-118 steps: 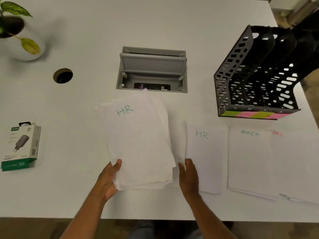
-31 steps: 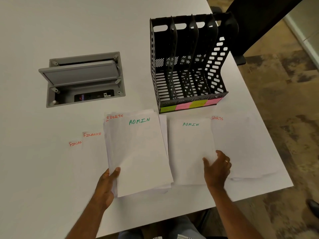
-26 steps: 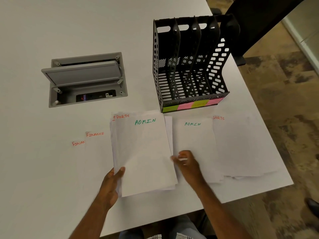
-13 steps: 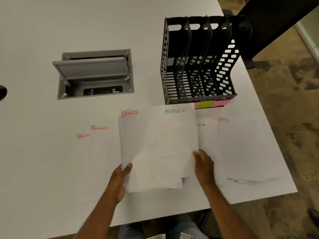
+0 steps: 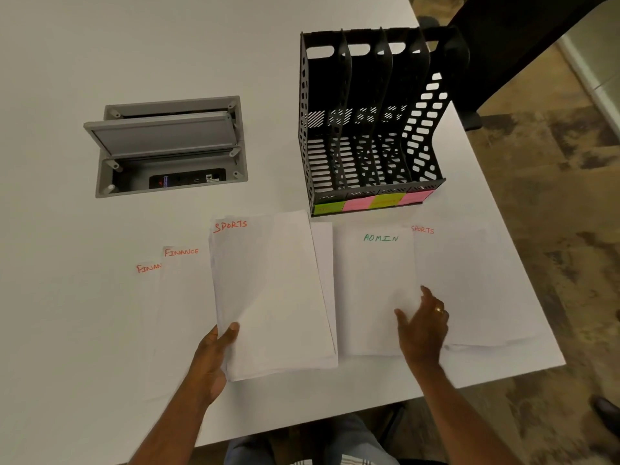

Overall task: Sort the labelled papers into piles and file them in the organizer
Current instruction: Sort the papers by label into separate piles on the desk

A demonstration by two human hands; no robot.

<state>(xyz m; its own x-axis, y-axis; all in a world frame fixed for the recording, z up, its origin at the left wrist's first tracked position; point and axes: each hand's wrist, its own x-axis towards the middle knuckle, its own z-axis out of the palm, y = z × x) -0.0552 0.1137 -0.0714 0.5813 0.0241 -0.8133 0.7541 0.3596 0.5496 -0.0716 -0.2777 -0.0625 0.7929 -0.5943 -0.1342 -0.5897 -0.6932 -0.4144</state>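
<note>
Below, left hand [image 5: 214,357] grips the stack [image 5: 271,297], thumb on top; right hand [image 5: 422,327], fingers relaxed, rests on the ADMIN pile [image 5: 372,290].

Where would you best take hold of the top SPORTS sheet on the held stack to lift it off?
Pinch the SPORTS sheet at its near right corner, coming from the right. The left hand already grips the stack's near left corner, so the right edge is free, and the right hand rests beside it on the ADMIN pile.
</note>
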